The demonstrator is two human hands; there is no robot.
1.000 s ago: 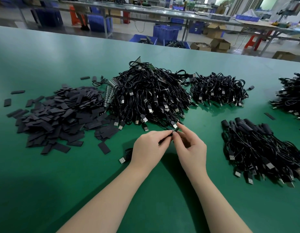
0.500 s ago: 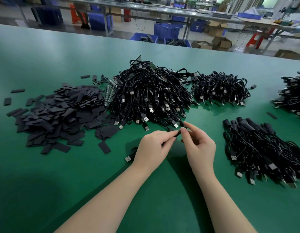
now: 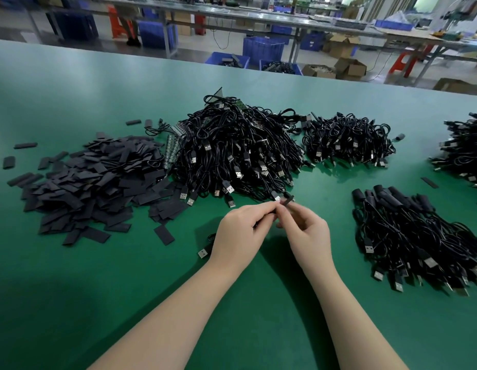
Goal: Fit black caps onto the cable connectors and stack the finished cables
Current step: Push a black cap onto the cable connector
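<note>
- One black cap (image 3: 287, 201) sits between the fingertips of both hands, just above the green table (image 3: 71, 303) at the near edge of the big middle heap; its long axis runs roughly from near-left to far-right, and its free end points far-right.
- The left hand (image 3: 241, 237) has its fingers curled, thumb and forefinger pinching at the cap's near end; whether the connector is already inside cannot be told.
- The right hand (image 3: 305, 235) pinches the cap from the right with curled fingers.
- One loose USB plug (image 3: 203, 253) lies on the table just left of the left wrist, its cable running under the hand.
- Four cable heaps show: the large uncapped heap (image 3: 240, 158) in the middle, a smaller heap (image 3: 349, 141) to its far right, a capped stack (image 3: 419, 241) near right, and a partly cut-off heap (image 3: 464, 153) at the right edge.
- One spread of flat black caps (image 3: 93, 182) lies to the left, too many to count, with a few strays around it.
</note>
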